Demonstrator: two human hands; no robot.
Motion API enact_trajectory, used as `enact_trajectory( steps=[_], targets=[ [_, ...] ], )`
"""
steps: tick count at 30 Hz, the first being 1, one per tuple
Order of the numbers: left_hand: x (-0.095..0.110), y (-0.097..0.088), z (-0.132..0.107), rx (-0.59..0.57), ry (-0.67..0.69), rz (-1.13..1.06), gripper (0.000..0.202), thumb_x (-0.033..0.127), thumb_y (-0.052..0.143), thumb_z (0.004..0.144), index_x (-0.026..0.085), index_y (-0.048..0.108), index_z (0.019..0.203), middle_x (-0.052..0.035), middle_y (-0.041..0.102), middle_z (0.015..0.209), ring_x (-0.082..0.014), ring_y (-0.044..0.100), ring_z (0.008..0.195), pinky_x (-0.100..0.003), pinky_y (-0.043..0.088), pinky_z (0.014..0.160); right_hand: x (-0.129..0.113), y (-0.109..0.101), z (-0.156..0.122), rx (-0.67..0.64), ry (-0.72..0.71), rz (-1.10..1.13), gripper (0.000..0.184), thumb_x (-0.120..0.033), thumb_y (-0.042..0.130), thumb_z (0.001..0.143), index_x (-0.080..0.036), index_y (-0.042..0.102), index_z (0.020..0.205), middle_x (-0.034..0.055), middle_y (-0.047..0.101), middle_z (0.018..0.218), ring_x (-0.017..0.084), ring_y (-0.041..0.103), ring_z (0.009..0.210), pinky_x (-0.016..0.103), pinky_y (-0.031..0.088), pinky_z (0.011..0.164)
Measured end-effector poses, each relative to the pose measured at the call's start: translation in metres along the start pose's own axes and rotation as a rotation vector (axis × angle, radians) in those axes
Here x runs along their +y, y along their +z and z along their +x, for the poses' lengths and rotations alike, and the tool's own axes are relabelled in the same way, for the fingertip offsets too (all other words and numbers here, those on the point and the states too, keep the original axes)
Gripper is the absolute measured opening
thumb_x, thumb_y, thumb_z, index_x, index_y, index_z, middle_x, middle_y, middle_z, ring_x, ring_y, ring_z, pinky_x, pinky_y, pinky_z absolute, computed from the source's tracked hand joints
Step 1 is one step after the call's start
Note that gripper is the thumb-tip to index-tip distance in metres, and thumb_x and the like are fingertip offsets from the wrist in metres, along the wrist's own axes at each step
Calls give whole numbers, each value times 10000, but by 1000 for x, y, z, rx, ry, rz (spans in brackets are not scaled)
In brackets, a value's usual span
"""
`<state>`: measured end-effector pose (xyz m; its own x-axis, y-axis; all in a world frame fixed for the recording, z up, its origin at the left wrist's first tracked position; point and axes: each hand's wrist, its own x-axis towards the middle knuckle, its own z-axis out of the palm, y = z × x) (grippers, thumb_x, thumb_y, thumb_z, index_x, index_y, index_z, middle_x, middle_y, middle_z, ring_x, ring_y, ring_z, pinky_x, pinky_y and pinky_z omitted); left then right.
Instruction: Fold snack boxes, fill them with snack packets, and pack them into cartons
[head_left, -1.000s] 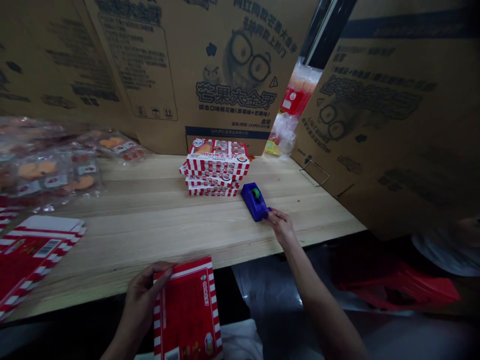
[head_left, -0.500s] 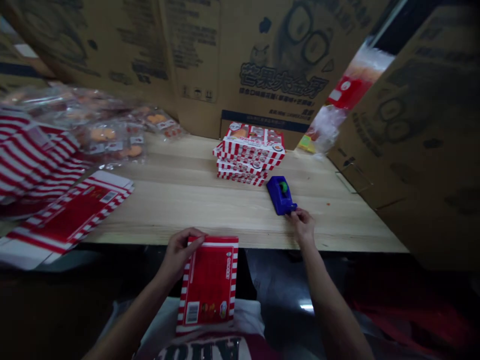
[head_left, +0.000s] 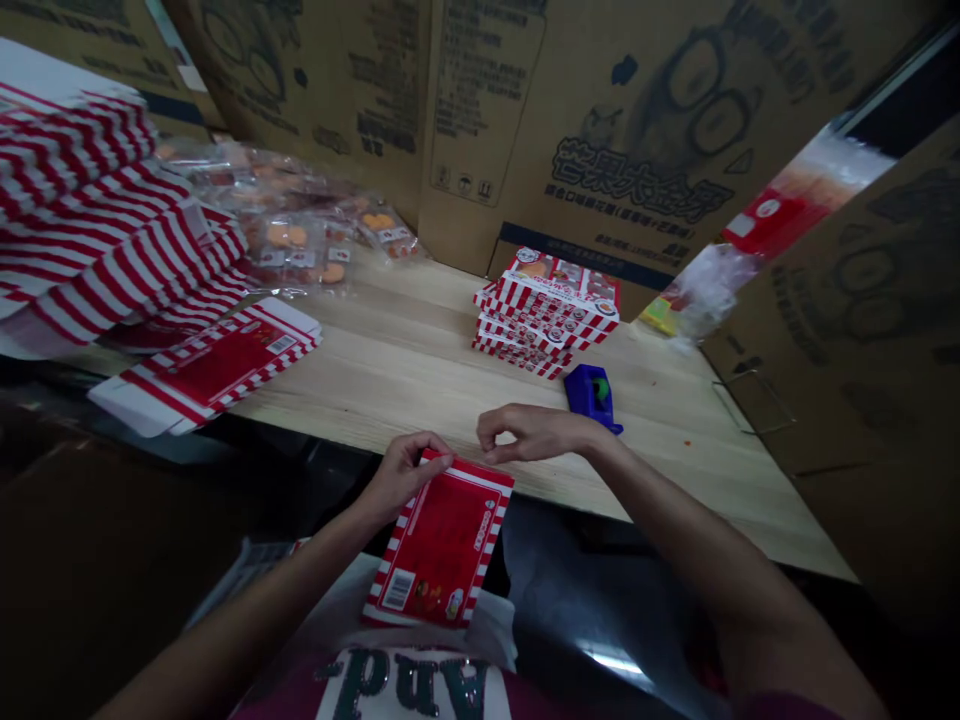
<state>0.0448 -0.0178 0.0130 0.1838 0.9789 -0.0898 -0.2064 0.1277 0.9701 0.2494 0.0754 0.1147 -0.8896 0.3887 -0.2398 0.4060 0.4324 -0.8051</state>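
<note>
Red-and-white striped carton [head_left: 446, 540] rests over the person's lap, its printed face up and its barcode at the lower left; its long axis runs away from the body, leaning slightly right, with the far end at the near edge of the tabletop [head_left: 382, 350]. The left hand [head_left: 405, 478] has its grip closed on the far left corner. The right hand [head_left: 529, 435] hovers by the far end, thumb and forefinger bent together; whether its grip holds anything is too small to tell. The carton's underside is hidden. Beyond the right wrist sits a blue tape dispenser [head_left: 585, 393] carrying a green roll [head_left: 601, 389], just beside stacked striped boxes [head_left: 547, 310], their contents unclear. Clear packets [head_left: 289, 240] hold orange pieces. Leftward, a striped pile [head_left: 112, 230] is cut off by the picture's edge.
</note>
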Motion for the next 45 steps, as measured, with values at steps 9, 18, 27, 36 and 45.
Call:
enact_trajectory(
  steps=[9, 18, 27, 36, 45],
  targets=[
    [7, -2, -6, 54, 39, 18, 246, 360, 746, 707, 130, 659, 700, -18, 645, 680, -137, 561, 641, -241, 416, 638, -22, 19, 46, -261, 94, -596, 116, -268, 680, 770, -154, 667, 758, 44, 642, 788, 168, 546, 721, 254, 340, 620],
    [7, -1, -9, 4, 11, 4, 215, 329, 749, 730, 129, 672, 746, -34, 671, 744, -148, 585, 687, -250, 441, 662, 19, 11, 52, -347, 206, -146, 427, -518, 783, 656, -150, 581, 736, -27, 569, 649, 122, 496, 615, 234, 342, 575],
    [7, -4, -14, -43, 48, 42, 141, 275, 734, 768, 139, 715, 804, -50, 701, 844, -174, 626, 813, -273, 461, 774, 87, 69, 39, -281, 203, 1081, 547, -466, 887, 500, -81, 656, 812, -16, 661, 648, 88, 558, 507, 195, 436, 523],
    [-4, -8, -32, -7, -180, -244, 526, 333, 825, 671, 163, 663, 1142, -68, 725, 972, -225, 673, 913, -319, 523, 824, 90, 95, 5, 142, 247, 1221, 366, -381, 828, 658, -122, 716, 891, 52, 739, 813, 153, 672, 687, 248, 501, 685],
    [-35, -40, -66, -51, -254, -437, 591, 264, 870, 553, 96, 699, 1093, -127, 734, 1001, -262, 696, 935, -326, 521, 845, 103, 104, -2, 342, 225, 1307, 348, -451, 803, 681, -189, 728, 898, 91, 728, 881, 259, 685, 864, 403, 528, 813]
  ],
)
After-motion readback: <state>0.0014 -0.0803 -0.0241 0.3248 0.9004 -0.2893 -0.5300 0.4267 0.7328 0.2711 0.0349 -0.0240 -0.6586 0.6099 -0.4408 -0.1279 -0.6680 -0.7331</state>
